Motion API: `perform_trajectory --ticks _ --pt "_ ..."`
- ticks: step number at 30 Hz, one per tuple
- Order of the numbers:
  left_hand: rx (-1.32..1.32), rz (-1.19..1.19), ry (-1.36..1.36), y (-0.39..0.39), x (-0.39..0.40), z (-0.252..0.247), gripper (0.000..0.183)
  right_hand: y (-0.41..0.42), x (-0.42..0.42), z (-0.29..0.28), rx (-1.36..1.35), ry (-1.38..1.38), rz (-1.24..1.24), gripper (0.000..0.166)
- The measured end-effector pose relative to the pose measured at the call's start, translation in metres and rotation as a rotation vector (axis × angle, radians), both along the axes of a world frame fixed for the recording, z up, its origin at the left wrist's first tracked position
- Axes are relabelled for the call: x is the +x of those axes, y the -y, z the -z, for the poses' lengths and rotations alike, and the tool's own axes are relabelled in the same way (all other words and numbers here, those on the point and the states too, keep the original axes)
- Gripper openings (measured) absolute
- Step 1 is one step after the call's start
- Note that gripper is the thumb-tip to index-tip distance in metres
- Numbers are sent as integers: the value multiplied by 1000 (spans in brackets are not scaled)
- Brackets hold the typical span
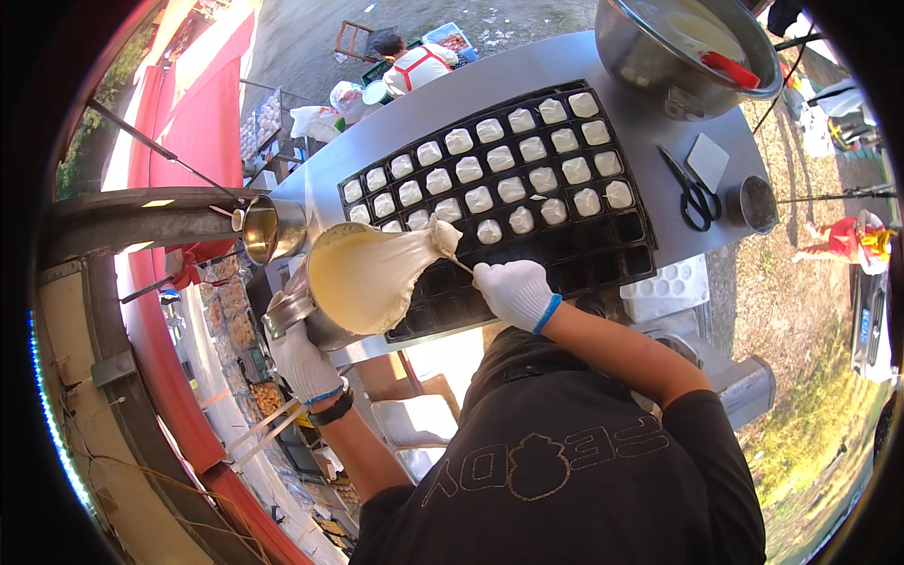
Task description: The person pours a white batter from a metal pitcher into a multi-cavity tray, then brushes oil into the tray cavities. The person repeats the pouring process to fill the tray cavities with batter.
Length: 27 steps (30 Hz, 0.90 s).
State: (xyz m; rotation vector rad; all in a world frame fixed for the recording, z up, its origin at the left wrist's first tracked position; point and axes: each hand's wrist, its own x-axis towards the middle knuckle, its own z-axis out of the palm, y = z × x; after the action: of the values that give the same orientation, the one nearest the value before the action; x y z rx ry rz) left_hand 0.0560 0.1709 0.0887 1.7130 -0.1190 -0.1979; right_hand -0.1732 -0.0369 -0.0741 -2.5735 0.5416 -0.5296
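My left hand [305, 360], in a white knit glove, grips the handle of a metal pitcher [332, 339]. The pitcher tilts over the lower left of a dark multi-cup baking tray [643, 212]. Pale, thick batter [360, 275] fills it and stretches towards its lip. Between the gloved fingers of my right hand [517, 293] is the thin handle of a spoon [455, 263]. Batter coats the spoon's head at the pitcher's lip. White dollops [510, 188] sit in the upper rows of cups; dark, bare cups [600, 268] show in the nearer rows.
A large steel bowl [653, 81] with a red-ended utensil [731, 68] stands at back right. Black-handled scissors [696, 198], a white square [708, 162] and a metal cup [753, 205] lie below it. Left stands a gold-toned metal container [272, 229]. Another person [417, 67] is beyond the table.
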Motion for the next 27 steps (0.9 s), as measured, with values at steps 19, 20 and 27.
perform_trajectory --ticks 19,20,27 --pt "38 -185 54 -57 33 -1 41 -4 35 7 85 -202 -140 6" --pt "48 -224 45 -61 36 0 41 -7 37 4 69 -108 -134 11" --pt "19 -163 115 -82 44 0 39 -47 74 -4 79 58 -200 22"
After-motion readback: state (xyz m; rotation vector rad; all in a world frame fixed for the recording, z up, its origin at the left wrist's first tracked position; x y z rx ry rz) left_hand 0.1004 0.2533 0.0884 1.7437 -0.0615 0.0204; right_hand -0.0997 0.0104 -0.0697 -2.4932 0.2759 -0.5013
